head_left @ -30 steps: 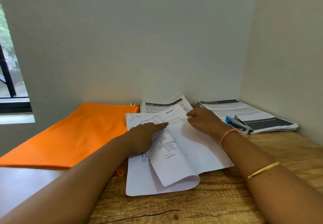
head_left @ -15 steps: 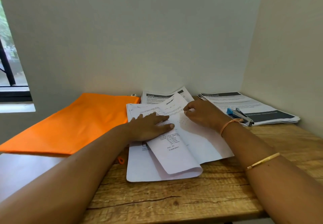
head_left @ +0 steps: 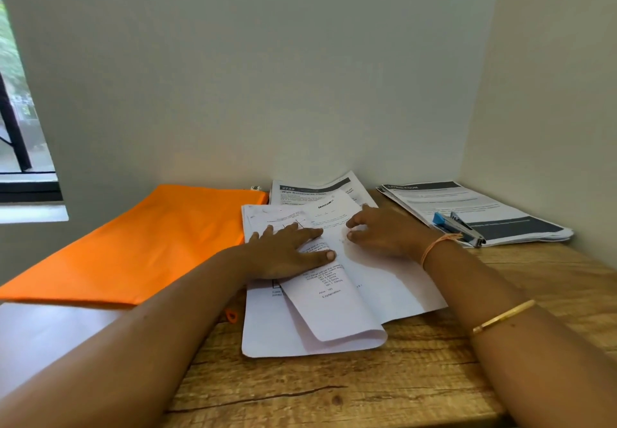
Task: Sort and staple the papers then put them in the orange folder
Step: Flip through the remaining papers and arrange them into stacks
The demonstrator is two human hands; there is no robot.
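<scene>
A loose pile of white printed papers [head_left: 314, 334] lies in the middle of the wooden table [head_left: 367, 391], its top sheets curled over at the near edge. My left hand [head_left: 287, 254] presses flat on the pile with straight fingers. My right hand [head_left: 387, 234] rests on the top sheet beside it, fingertips curled onto the paper. The orange folder [head_left: 143, 244] lies flat to the left, touching the pile. A blue and silver stapler [head_left: 457, 227] sits on a second stack of papers [head_left: 521, 227] at the back right.
Another printed sheet with a dark header [head_left: 310, 190] lies behind the pile against the back wall. Walls close the table at the back and right. A window [head_left: 20, 147] is at the far left. An orange zipper pull [head_left: 231, 315] pokes out by the pile.
My left hand went from pointing with one finger to lying flat on the papers. My right hand stayed on the top sheet. The view has tilted slightly.
</scene>
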